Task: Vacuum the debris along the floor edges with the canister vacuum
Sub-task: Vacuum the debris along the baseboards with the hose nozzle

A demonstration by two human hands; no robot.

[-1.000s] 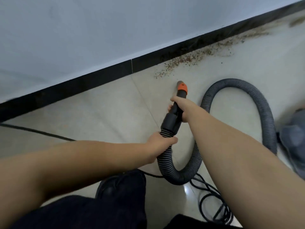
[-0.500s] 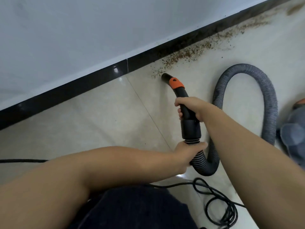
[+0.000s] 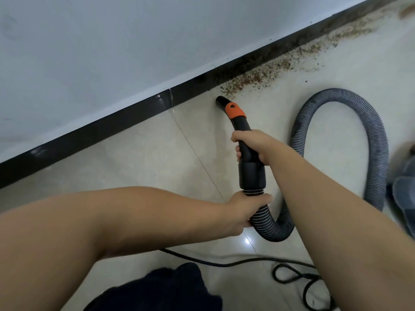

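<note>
Spanning the upper scene, a white wall point(image 3: 112, 52) meets the tiled floor point(image 3: 134, 164) at a black baseboard point(image 3: 89, 133). Grey ribbed hose point(image 3: 372, 140) loops rightward. Left hand point(image 3: 244, 207) grasps the hose end; right hand point(image 3: 253, 144) grasps the black nozzle point(image 3: 242, 129), its tip beside brown debris point(image 3: 253, 79) along the baseboard.

Pale wall point(image 3: 112, 52), black skirting point(image 3: 101, 129), glossy beige floor tiles point(image 3: 134, 167)
</note>
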